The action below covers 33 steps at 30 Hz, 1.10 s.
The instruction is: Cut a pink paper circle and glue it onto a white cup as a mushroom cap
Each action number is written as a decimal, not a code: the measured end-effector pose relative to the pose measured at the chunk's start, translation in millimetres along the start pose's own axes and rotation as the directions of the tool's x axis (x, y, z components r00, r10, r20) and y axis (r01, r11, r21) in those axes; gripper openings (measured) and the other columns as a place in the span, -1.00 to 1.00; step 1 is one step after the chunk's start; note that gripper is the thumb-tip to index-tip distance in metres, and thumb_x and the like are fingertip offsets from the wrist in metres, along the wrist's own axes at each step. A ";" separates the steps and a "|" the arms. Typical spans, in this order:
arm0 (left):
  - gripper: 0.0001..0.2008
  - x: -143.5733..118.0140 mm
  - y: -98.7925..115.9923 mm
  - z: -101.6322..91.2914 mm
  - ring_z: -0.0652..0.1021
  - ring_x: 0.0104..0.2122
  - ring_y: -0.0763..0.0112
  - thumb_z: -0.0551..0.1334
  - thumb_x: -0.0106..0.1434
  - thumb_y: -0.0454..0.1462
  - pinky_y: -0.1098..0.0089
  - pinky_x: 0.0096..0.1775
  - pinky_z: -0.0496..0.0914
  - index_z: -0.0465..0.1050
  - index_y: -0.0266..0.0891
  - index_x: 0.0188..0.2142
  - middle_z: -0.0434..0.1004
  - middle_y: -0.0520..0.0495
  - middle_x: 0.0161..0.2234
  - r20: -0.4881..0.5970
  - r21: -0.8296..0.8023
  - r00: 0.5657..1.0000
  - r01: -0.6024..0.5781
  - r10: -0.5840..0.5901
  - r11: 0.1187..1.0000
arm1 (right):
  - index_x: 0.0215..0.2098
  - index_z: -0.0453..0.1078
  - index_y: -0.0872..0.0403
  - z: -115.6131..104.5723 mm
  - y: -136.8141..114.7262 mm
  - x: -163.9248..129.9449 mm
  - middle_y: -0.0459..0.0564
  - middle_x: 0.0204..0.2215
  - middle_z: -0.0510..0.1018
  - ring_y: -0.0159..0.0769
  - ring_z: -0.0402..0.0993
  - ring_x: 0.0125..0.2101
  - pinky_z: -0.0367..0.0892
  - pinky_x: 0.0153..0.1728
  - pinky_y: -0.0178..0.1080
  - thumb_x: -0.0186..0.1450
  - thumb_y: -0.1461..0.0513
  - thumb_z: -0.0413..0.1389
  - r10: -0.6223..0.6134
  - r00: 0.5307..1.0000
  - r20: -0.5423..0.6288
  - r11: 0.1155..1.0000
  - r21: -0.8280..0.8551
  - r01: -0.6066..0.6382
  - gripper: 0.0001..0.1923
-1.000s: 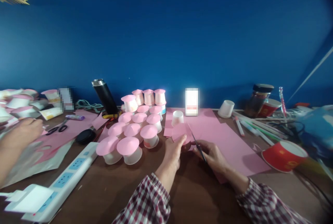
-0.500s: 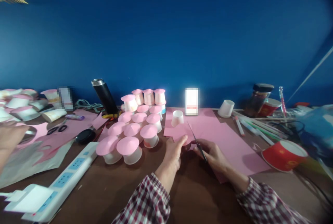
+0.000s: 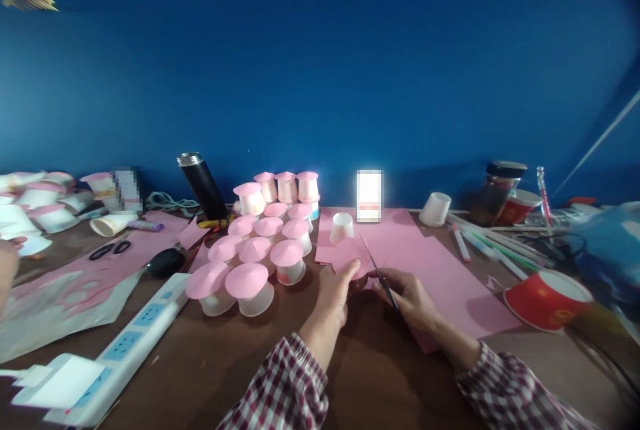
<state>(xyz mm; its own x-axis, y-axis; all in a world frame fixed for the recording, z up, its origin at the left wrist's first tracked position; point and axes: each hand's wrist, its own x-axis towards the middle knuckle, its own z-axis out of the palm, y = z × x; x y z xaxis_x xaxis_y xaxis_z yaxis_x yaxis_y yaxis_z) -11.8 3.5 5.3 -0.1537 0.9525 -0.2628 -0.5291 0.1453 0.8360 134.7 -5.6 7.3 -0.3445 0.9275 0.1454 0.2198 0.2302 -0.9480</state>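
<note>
My left hand (image 3: 335,297) pinches a roundish pink paper piece (image 3: 349,258), its thumb lying on top. Closed around the handles of dark scissors (image 3: 379,269) is my right hand (image 3: 407,293), with the blades pointing away beside the paper's right edge. Larger pink sheets (image 3: 440,277) lie beneath and to the right of both hands. A white paper cup (image 3: 342,228) stands upside down just beyond the paper piece. Left of my hands, several upturned cups with pink cone tops (image 3: 249,282) stand in rows.
A power strip (image 3: 125,347) with a white plug lies at the left front. Behind it are a black bottle (image 3: 203,183), other scissors (image 3: 110,250) and pink scraps. Rightward are a red cup (image 3: 547,298), pens and a jar (image 3: 496,190). Another person's hand (image 3: 7,270) is at the far left.
My hands, the paper piece and the scissors look nearly unmoved. At the far left, the other person's hand has drawn back leftward, and a white cup now shows beside it.
</note>
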 end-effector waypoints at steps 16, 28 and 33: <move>-0.73 -1.4 2.9 1.2 0.47 -0.61 0.49 0.36 -0.05 -0.28 0.49 -0.57 0.32 0.42 -0.41 -0.37 0.50 -0.05 -0.55 -0.012 0.032 1.000 -0.019 0.020 0.999 | -0.12 0.46 0.16 1.1 4.6 0.5 -0.02 -0.46 0.55 -0.34 0.41 -0.51 0.31 -0.54 -0.37 0.19 0.05 0.14 0.043 0.998 -0.042 0.997 -0.067 -0.046 -0.59; -0.73 -0.6 0.8 -0.7 0.44 -0.63 0.53 0.38 -0.07 -0.24 0.49 -0.57 0.30 0.43 -0.37 -0.39 0.48 -0.02 -0.57 -0.035 0.029 0.998 -0.041 0.042 0.999 | -0.14 0.47 0.17 2.5 3.6 -0.4 -0.01 -0.45 0.55 -0.35 0.40 -0.50 0.30 -0.52 -0.37 0.19 0.06 0.15 0.039 0.999 -0.032 0.999 -0.037 -0.040 -0.61; -0.59 1.9 0.0 -2.9 0.50 -0.54 0.45 0.40 -0.09 -0.16 0.46 -0.51 0.34 0.45 -0.39 -0.28 0.55 -0.13 -0.45 -0.027 0.027 0.998 -0.052 0.053 0.998 | -0.13 0.47 0.15 3.0 3.2 -1.0 -0.01 -0.45 0.56 -0.32 0.42 -0.48 0.31 -0.54 -0.37 0.20 0.06 0.15 0.038 0.999 -0.011 0.998 -0.041 -0.038 -0.62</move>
<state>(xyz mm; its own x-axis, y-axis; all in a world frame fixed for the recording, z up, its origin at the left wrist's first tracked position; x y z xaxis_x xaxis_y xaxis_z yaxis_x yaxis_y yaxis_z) -14.5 4.5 3.5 -0.2042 0.9513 -0.2311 -0.4973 0.1026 0.8615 133.0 -6.7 3.3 -0.3256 0.9388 0.1127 0.2703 0.2066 -0.9403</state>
